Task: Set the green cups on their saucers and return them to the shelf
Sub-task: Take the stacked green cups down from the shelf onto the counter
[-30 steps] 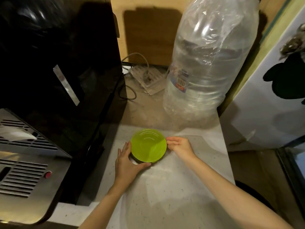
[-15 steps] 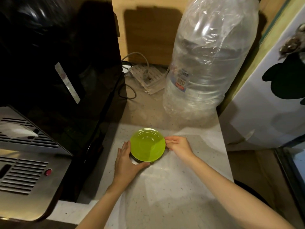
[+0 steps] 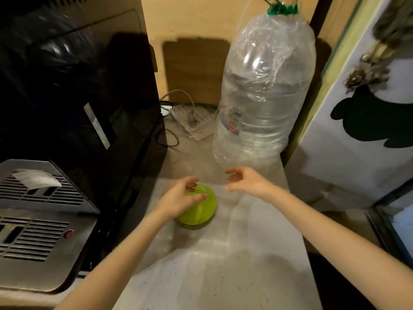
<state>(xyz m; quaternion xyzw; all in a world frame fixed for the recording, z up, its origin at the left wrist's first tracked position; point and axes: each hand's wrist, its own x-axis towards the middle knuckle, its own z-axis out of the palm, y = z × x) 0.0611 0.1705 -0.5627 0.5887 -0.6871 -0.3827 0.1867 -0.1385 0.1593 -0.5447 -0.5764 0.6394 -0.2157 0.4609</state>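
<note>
A bright green saucer (image 3: 201, 213) sits at the back of the pale speckled counter (image 3: 223, 265). My left hand (image 3: 178, 200) is over its left part, fingers on the far rim and thumb across the top, gripping it. The saucer looks tilted, and motion blur hides whether it touches the counter. My right hand (image 3: 248, 182) hovers to the right of the saucer, apart from it, fingers spread and holding nothing. No green cup shows in this view.
A large clear water bottle (image 3: 263, 97) wrapped in plastic stands just behind the hands. A black appliance (image 3: 78, 97) and a silver vented machine (image 3: 33, 231) wall off the left. A power strip (image 3: 194, 121) with cables lies at the back. A white panel (image 3: 357, 142) borders the right.
My right hand has let go of the saucer's right rim and lifted away, open. My left hand moved from beside the saucer onto it and gripped it. The camera view tilted upward.
</note>
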